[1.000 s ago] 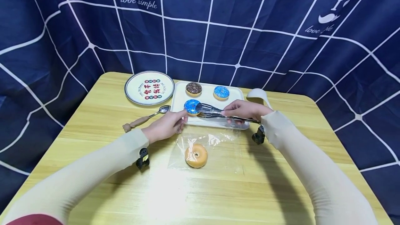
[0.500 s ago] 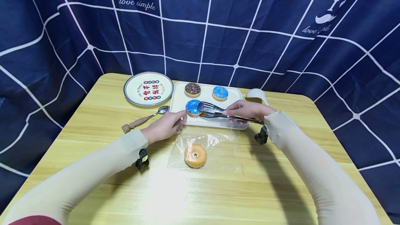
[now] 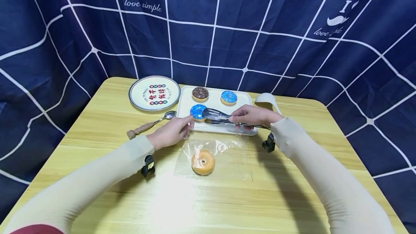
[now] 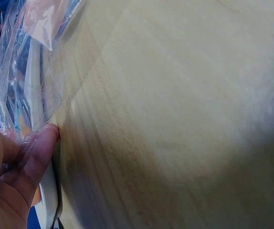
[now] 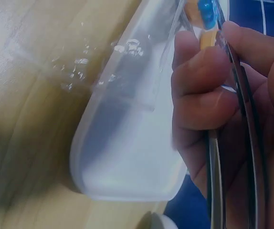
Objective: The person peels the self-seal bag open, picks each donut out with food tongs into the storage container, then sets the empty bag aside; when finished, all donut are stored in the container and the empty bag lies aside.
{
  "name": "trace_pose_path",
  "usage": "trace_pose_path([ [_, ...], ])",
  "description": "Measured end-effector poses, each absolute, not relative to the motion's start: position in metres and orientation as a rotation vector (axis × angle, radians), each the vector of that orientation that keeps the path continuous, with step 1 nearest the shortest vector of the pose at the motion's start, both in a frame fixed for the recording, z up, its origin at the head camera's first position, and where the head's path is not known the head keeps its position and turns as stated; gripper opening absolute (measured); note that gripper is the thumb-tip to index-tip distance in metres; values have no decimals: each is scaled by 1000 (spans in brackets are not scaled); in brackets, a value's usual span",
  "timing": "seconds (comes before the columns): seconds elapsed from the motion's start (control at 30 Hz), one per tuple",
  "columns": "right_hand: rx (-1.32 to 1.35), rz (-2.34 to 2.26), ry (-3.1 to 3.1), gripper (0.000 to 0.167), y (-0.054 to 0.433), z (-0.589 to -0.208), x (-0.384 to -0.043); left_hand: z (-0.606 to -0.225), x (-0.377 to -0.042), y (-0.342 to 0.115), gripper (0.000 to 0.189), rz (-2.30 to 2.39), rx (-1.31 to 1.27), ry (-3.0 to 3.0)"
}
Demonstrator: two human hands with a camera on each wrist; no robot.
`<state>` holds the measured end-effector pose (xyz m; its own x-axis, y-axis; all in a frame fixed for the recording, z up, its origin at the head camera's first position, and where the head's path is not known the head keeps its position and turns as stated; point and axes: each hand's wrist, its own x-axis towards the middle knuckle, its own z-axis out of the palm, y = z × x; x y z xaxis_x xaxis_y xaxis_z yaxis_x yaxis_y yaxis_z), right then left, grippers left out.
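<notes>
My left hand (image 3: pixel 170 132) pinches the mouth edge of a clear plastic bag (image 4: pixel 27 71) at the tray's front left corner. In the head view a plain donut (image 3: pixel 203 162) lies inside this bag on the table. My right hand (image 3: pixel 251 115) holds metal tongs (image 3: pixel 218 115) by their arms, fingers wrapped round both. The tong ends close on the right side of a blue sprinkled donut (image 3: pixel 196 111), over the front left of the white tray (image 3: pixel 242 107). This donut is right beside my left fingertips. Part of the bag's mouth overlaps the tray edge.
A chocolate donut (image 3: pixel 200 93) and another blue donut (image 3: pixel 229 97) sit at the back of the tray. To the left are a round plate (image 3: pixel 138 95) with red lettering and a wooden-handled spoon (image 3: pixel 143 128). A white curved utensil (image 3: pixel 267 98) lies behind my right hand.
The tongs and the blue donut shift slightly right, then back left toward my left fingertips. My left hand and the bag stay in place.
</notes>
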<state>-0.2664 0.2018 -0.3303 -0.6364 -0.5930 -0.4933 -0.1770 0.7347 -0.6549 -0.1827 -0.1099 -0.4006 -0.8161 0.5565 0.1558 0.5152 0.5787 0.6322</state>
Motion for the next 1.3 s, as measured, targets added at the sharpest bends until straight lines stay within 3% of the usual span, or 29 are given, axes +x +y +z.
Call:
trace_pose_path([
  [0.43,-602,-668,2313,35,198,-323,-262,-401,-183,-109,15,1086,934,2731],
  [0.7,-580,-680,2427,46,213,-314,-259,-402,-185,-109,14,1081,919,2724],
  [1.3,-623,-783,2571,31,321,-296,-213,-404,-184,-110,14,1079,931,2759],
])
